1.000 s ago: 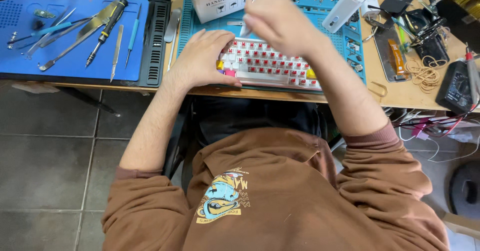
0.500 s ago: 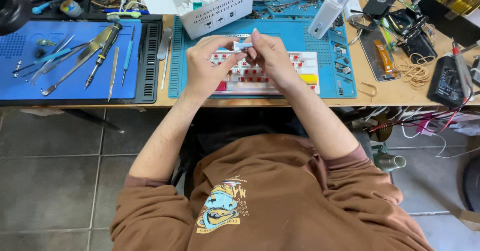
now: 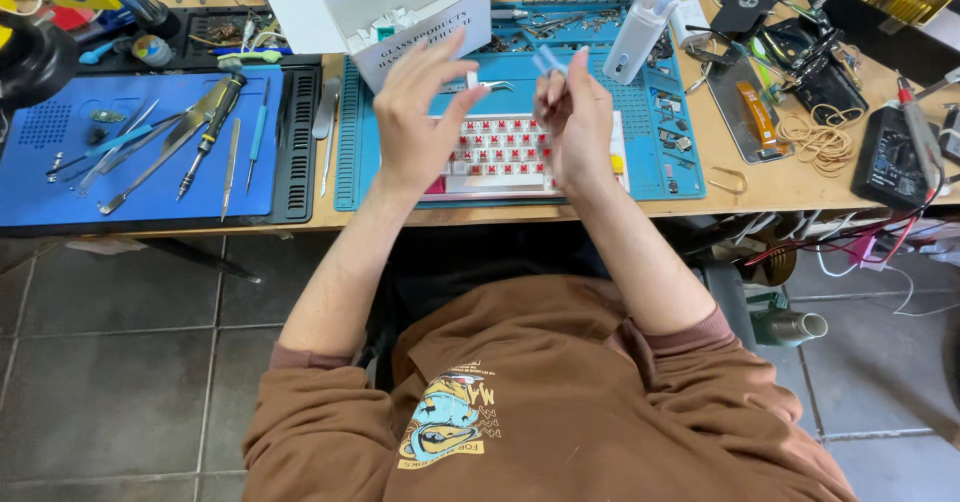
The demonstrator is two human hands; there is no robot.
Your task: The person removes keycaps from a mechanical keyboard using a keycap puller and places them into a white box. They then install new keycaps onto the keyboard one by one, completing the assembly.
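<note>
A small keyboard [image 3: 497, 154] with white and red keys, plus one yellow key, lies on a teal work mat [image 3: 655, 167] on the wooden bench. Both hands are raised above it. My left hand [image 3: 415, 122] has its fingers spread and pinches a small white keycap [image 3: 470, 80] between thumb and fingertip. My right hand [image 3: 578, 117] is closed around a small blue tool [image 3: 547, 59] that sticks up from the fingers. The hands are a short way apart, and my forearms cover the keyboard's front edge.
An open white cardboard box [image 3: 420, 7] stands behind the keyboard, with a white bottle [image 3: 640, 22] to its right. A blue mat [image 3: 60, 197] on the left carries a screwdriver [image 3: 212, 122], tweezers and picks. Rubber bands [image 3: 825, 144], a black meter [image 3: 885, 167] and cables lie at right.
The hands lifted off the keyboard, met over it on a small piece, then drew apart. The left now has the white keycap, the right the blue tool.
</note>
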